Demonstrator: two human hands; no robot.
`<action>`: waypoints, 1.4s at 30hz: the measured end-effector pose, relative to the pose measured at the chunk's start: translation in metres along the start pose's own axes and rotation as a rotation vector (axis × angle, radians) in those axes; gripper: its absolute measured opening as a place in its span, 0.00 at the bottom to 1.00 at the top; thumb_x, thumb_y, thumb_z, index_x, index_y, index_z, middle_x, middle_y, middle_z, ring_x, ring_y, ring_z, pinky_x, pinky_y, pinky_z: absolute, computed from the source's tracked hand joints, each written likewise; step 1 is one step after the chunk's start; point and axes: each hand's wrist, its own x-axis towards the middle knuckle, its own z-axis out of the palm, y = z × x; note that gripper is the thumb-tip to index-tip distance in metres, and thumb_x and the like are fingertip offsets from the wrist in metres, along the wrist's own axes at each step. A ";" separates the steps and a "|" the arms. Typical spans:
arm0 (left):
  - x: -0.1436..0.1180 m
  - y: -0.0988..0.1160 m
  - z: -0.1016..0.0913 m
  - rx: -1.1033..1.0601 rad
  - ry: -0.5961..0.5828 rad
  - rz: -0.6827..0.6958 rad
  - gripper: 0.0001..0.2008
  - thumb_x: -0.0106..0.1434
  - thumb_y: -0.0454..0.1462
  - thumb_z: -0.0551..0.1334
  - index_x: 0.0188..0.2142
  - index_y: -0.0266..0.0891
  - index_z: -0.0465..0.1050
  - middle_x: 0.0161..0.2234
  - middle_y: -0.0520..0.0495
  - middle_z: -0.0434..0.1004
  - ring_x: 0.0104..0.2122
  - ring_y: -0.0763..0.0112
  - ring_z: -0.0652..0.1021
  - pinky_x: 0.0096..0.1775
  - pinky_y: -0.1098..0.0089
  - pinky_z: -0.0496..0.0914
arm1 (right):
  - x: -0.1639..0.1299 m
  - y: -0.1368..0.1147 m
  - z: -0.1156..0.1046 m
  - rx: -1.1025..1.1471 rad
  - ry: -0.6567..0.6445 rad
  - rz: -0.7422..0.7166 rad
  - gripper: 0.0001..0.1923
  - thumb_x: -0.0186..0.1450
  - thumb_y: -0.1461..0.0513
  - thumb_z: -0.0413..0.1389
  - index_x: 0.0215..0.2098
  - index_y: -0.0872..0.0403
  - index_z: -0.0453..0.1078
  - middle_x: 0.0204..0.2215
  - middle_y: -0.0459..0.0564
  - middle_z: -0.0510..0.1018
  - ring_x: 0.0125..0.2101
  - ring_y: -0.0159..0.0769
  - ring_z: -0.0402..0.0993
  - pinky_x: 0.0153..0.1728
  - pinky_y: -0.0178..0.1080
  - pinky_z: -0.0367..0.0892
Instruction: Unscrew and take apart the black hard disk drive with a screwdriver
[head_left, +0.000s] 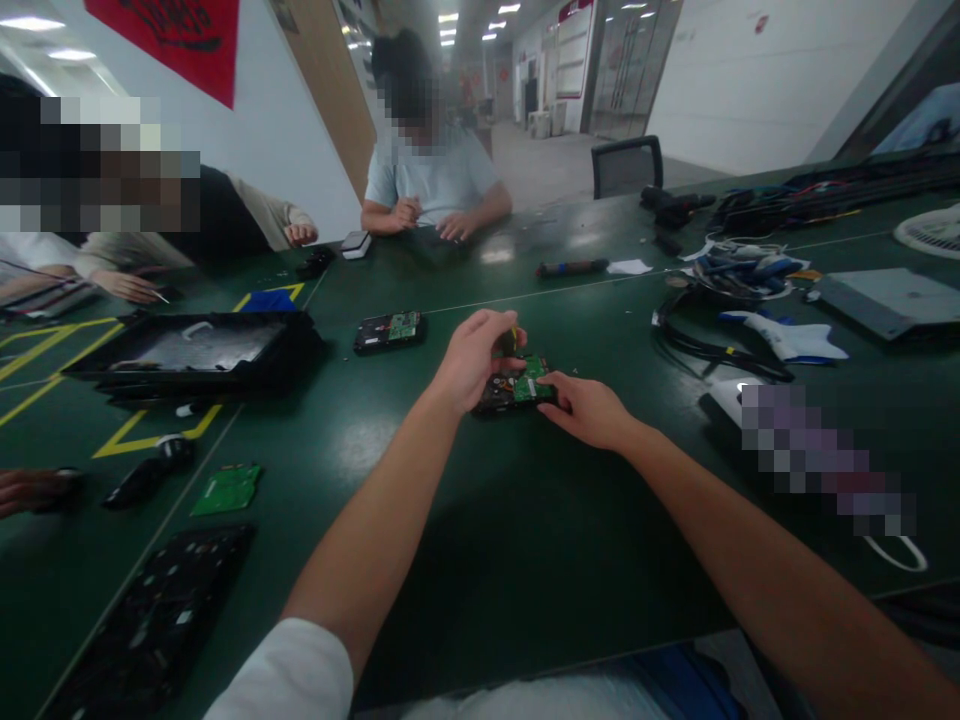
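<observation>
While both hands work over it, the green table carries everything. Big black tray sits well left of the left hand. Cable tangle lies right of the right hand. Second hard drive rests just beyond and left of the left hand. Loose green circuit board is nearer the body, far left.

Hard drive lies flat between the hands, board side up. Right hand is closed narrow, pinching its right edge. Left hand is wrapped around a small screwdriver, tip down over the drive.

Judgement: the drive is dense, stiff, not slippery; exposed board is fragile. Hold by the metal side edges, not the board.
</observation>
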 end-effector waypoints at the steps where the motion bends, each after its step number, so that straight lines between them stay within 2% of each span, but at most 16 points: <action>1: 0.000 0.001 0.000 0.022 0.004 0.019 0.14 0.63 0.47 0.71 0.35 0.40 0.74 0.38 0.46 0.79 0.39 0.67 0.80 0.30 0.73 0.75 | 0.000 0.000 0.000 0.003 -0.004 0.002 0.20 0.75 0.54 0.59 0.63 0.50 0.68 0.34 0.46 0.82 0.32 0.37 0.76 0.32 0.38 0.59; 5: 0.000 0.000 -0.002 0.100 0.027 0.071 0.12 0.62 0.47 0.70 0.34 0.39 0.79 0.41 0.44 0.78 0.40 0.67 0.78 0.28 0.75 0.74 | 0.001 0.000 0.000 0.019 -0.019 0.028 0.20 0.75 0.55 0.59 0.62 0.50 0.66 0.32 0.45 0.81 0.30 0.37 0.75 0.30 0.38 0.56; 7: 0.001 0.000 -0.003 0.097 0.021 0.060 0.13 0.63 0.47 0.69 0.35 0.39 0.80 0.40 0.45 0.78 0.38 0.67 0.78 0.28 0.74 0.74 | 0.001 0.001 0.001 0.029 -0.014 0.045 0.20 0.74 0.55 0.60 0.60 0.51 0.65 0.31 0.44 0.80 0.30 0.36 0.75 0.29 0.38 0.56; 11: 0.001 0.000 -0.003 0.019 0.031 0.024 0.12 0.63 0.45 0.70 0.38 0.39 0.76 0.35 0.46 0.77 0.35 0.67 0.79 0.28 0.72 0.76 | 0.001 0.002 0.003 0.057 -0.013 0.047 0.20 0.75 0.55 0.59 0.60 0.51 0.63 0.32 0.44 0.80 0.30 0.36 0.75 0.30 0.37 0.56; 17: -0.002 0.003 -0.001 -0.003 0.020 0.008 0.11 0.64 0.44 0.70 0.37 0.41 0.72 0.35 0.46 0.79 0.36 0.66 0.81 0.31 0.69 0.78 | 0.001 0.002 0.004 0.060 0.009 0.068 0.29 0.74 0.54 0.60 0.68 0.54 0.57 0.33 0.45 0.81 0.30 0.37 0.76 0.29 0.38 0.57; 23: -0.001 0.003 -0.001 0.107 0.071 0.077 0.09 0.63 0.44 0.68 0.34 0.40 0.79 0.40 0.44 0.79 0.38 0.66 0.78 0.27 0.74 0.73 | 0.000 -0.001 0.000 0.007 -0.017 0.025 0.26 0.75 0.54 0.59 0.68 0.51 0.64 0.34 0.46 0.82 0.31 0.37 0.76 0.31 0.38 0.59; 26: 0.000 0.003 -0.003 0.143 0.064 0.074 0.11 0.62 0.45 0.67 0.35 0.39 0.81 0.41 0.43 0.80 0.38 0.66 0.78 0.26 0.75 0.70 | 0.000 -0.002 -0.001 -0.014 -0.014 0.021 0.25 0.75 0.54 0.59 0.67 0.50 0.67 0.36 0.47 0.82 0.32 0.37 0.76 0.31 0.38 0.59; 29: 0.001 0.002 -0.003 0.063 0.015 0.011 0.12 0.62 0.45 0.67 0.38 0.39 0.80 0.36 0.43 0.80 0.37 0.64 0.80 0.25 0.75 0.69 | 0.000 -0.001 0.000 -0.017 -0.007 0.024 0.24 0.75 0.54 0.59 0.67 0.50 0.68 0.36 0.47 0.82 0.31 0.36 0.75 0.31 0.38 0.59; 32: 0.001 0.001 -0.002 -0.028 -0.012 -0.025 0.10 0.61 0.44 0.68 0.37 0.40 0.76 0.35 0.45 0.80 0.37 0.64 0.81 0.27 0.73 0.73 | 0.000 0.000 0.001 -0.017 0.003 0.017 0.24 0.75 0.54 0.59 0.66 0.50 0.69 0.36 0.47 0.82 0.31 0.36 0.75 0.31 0.38 0.58; 35: 0.001 0.001 -0.001 0.020 -0.011 0.032 0.09 0.61 0.43 0.66 0.34 0.40 0.77 0.36 0.45 0.80 0.38 0.64 0.80 0.27 0.73 0.73 | 0.001 0.000 0.002 -0.013 0.001 0.016 0.23 0.75 0.54 0.58 0.66 0.50 0.69 0.35 0.47 0.82 0.31 0.37 0.75 0.32 0.38 0.59; 38: 0.001 0.001 -0.002 0.112 0.039 0.093 0.11 0.62 0.44 0.64 0.32 0.39 0.80 0.38 0.43 0.79 0.37 0.66 0.78 0.25 0.74 0.70 | 0.001 -0.001 0.002 -0.015 -0.006 0.015 0.23 0.76 0.54 0.57 0.66 0.51 0.69 0.35 0.47 0.82 0.31 0.37 0.75 0.32 0.38 0.59; 42: 0.002 0.002 -0.005 0.092 0.033 0.056 0.10 0.62 0.43 0.65 0.36 0.39 0.80 0.36 0.44 0.79 0.35 0.66 0.79 0.26 0.73 0.70 | 0.001 -0.001 0.001 -0.023 -0.005 0.012 0.22 0.76 0.54 0.56 0.66 0.51 0.69 0.34 0.47 0.82 0.31 0.37 0.75 0.32 0.38 0.59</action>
